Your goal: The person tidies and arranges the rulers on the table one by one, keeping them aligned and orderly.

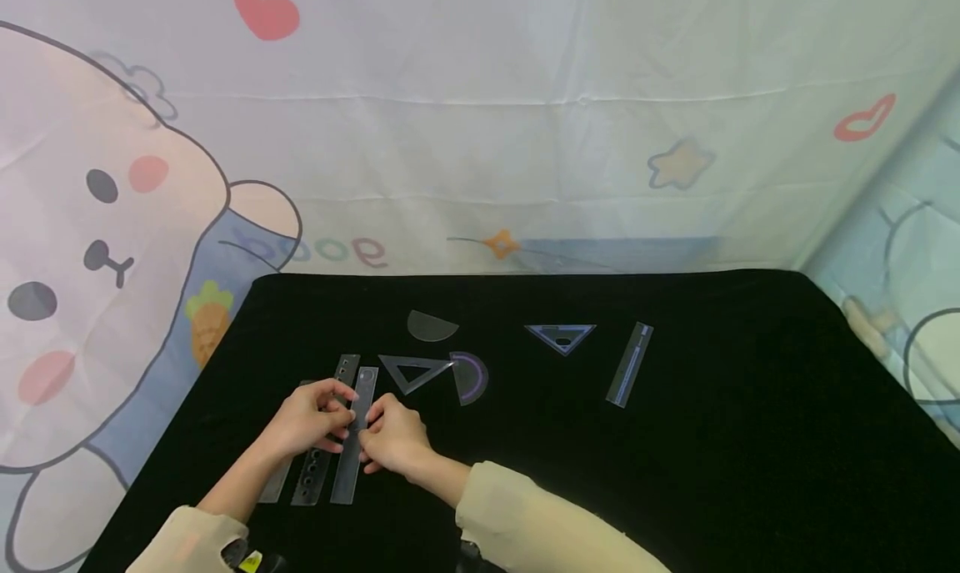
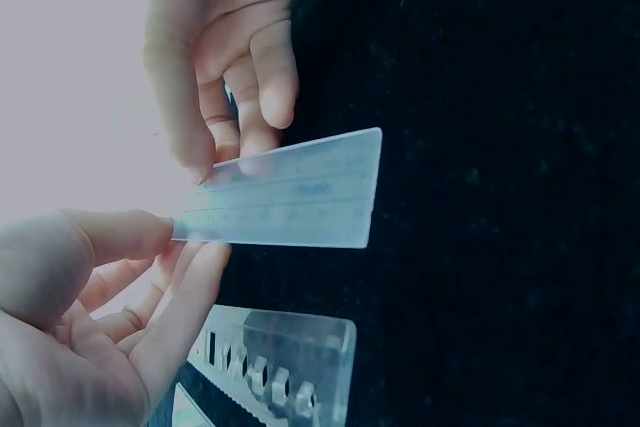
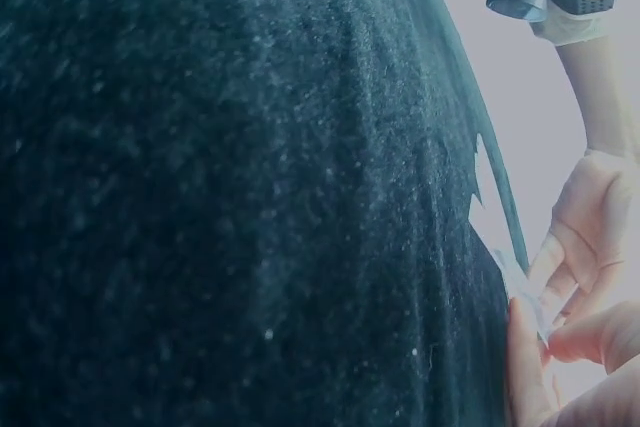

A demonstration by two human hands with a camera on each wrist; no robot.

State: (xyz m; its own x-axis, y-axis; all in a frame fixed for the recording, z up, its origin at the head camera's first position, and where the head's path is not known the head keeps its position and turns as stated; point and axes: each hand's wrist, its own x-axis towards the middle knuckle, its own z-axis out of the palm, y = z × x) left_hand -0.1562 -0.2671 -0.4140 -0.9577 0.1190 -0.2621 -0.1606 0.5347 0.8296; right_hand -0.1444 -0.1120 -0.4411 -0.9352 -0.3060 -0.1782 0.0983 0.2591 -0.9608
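Note:
A clear straight ruler (image 1: 346, 473) lies lengthwise between my two hands on the black cloth. On its left long edge, my left hand (image 1: 313, 419) pinches with thumb and fingertips. From the opposite edge my right hand (image 1: 397, 439) pinches it the same way, with fingertips behind the clear plastic in the left wrist view. Just left of it is a clear stencil ruler (image 2: 285, 362) with a row of cut-out holes, partly covered by my left hand. Another clear strip (image 1: 274, 483) lies further left, mostly hidden under that hand.
Beyond my hands lie a clear set square (image 1: 401, 380), a protractor with a purple arc (image 1: 472, 381) and a clear half-round piece (image 1: 432, 327). Further right are a blue-marked set square (image 1: 562, 331) and a short blue-marked ruler (image 1: 630, 364). A printed curtain (image 1: 480, 139) hangs behind the table.

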